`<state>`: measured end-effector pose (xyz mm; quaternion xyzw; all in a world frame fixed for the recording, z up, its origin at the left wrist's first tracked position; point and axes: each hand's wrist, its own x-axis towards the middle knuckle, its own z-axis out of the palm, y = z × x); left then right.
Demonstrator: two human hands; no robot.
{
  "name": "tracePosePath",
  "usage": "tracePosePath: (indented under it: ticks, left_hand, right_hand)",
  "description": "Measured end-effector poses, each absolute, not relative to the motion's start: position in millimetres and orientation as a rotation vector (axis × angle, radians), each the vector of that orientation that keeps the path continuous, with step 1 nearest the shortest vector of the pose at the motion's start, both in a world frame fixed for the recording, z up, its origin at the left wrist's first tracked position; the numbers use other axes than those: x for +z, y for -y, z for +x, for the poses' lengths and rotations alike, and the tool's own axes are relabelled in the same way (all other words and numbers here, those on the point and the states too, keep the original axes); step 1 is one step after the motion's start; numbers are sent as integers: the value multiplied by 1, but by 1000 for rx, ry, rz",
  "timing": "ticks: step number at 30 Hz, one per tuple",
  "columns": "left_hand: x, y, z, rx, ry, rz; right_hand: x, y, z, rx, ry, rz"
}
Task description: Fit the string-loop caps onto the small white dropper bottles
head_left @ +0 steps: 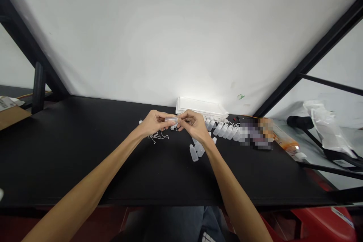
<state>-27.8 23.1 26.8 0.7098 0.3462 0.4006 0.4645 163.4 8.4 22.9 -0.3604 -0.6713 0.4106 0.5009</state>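
Above the black table, my left hand (pixel 154 123) pinches a small translucent plastic bottle (pixel 171 120) that lies sideways between thumb and fingers. My right hand (pixel 194 124) is closed at the bottle's right end, its fingertips on the neck. Whether a cap sits there is hidden by the fingers. Thin white bent tubes (pixel 159 136) lie scattered below my left hand. Loose bottles (pixel 194 153) rest on the table near my right wrist. Further right, several bottles with thin curved tubes on top (pixel 227 131) lie in a row.
A stack of white flat sheets or bags (pixel 198 105) sits against the wall. On the right are a clear bottle with an orange label (pixel 286 141) and a shelf with plastic wrapping (pixel 326 124). A cardboard box (pixel 13 115) is at far left. Black frame bars (pixel 317 53) flank the table (pixel 70 151).
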Motion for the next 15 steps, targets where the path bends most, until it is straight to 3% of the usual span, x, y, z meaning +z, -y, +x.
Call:
tracePosePath:
  ticks: [15]
  left_hand:
    - [25,-21,-26,1149,-842,1926]
  right_hand:
    - [19,-9,161,1130,1549,-827]
